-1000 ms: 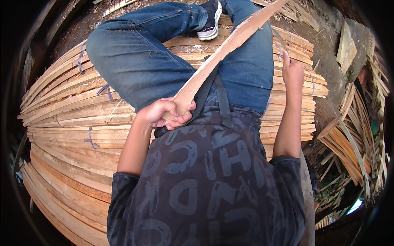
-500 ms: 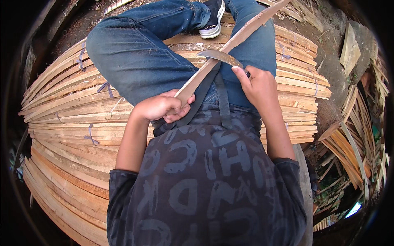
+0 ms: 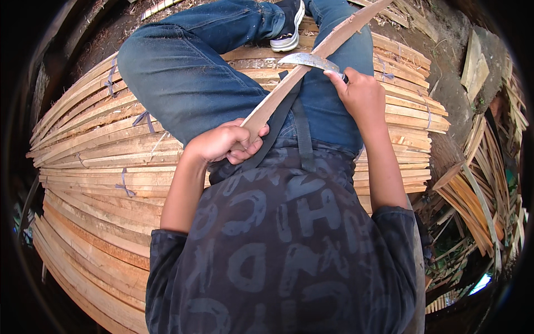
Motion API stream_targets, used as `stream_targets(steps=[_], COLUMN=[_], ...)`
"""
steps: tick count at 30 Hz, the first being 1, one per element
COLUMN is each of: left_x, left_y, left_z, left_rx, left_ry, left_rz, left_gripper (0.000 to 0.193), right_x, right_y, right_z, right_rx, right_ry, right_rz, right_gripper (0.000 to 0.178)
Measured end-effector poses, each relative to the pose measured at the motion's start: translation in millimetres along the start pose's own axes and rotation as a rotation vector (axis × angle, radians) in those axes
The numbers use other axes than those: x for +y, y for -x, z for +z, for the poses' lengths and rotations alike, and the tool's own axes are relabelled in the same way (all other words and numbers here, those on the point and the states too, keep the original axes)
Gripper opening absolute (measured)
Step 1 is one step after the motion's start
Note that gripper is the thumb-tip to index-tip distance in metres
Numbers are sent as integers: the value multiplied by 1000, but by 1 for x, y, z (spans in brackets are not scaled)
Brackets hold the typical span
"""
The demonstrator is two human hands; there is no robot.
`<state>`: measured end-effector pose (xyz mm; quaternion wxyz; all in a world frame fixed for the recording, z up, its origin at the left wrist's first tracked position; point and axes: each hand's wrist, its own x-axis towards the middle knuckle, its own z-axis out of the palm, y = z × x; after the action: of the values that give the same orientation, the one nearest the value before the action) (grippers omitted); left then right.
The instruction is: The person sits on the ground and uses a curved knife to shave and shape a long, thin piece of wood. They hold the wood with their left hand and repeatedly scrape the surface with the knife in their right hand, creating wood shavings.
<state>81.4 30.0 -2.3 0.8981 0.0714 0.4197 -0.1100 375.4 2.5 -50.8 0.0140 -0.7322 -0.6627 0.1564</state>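
A wooden strip (image 3: 285, 92) slants up over the seated person's lap, its near end close to the waist and its far end reaching past the knee on the right. Across it lies a curved knife (image 3: 310, 60), which hides a short length of the wood; whether its edge bites in cannot be told.

Under the strip, a dark strap (image 3: 302, 136) runs down the lap between the spread legs in blue jeans (image 3: 178, 72). The legs cover much of the bundled slats (image 3: 100, 153) fanning out to both sides, several bound with purple ties (image 3: 123, 186). A dark shoe (image 3: 286, 33) with a pale sole sits near the top. At the far right, split strips (image 3: 473, 195) lie in a loose heap.

The left hand (image 3: 228, 143) is back upward, its grip clenched around the strip's near end. The right hand (image 3: 361, 100) is raised farther forward, its grip closed about the knife's mostly hidden handle, thumb pointing toward the blade. Both elbows are bent beside the dark patterned shirt (image 3: 278, 239).
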Motion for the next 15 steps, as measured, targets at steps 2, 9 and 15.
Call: stream_targets(steps=[2,9,15], left_x=[-1,-5,-8], left_y=[-3,-6,-3], left_z=[-2,-13,-12], left_rx=[-21,-129,-91], left_ry=[26,49,64], left_rz=[7,-4,-6], left_gripper=[41,41,42], right_x=[1,-31,4], right_y=[0,11,0], right_z=[-1,-15,-2], right_rx=[-8,-109,-10], right_ry=[-2,-66,19], right_rz=[10,5,-56], right_gripper=[60,59,59])
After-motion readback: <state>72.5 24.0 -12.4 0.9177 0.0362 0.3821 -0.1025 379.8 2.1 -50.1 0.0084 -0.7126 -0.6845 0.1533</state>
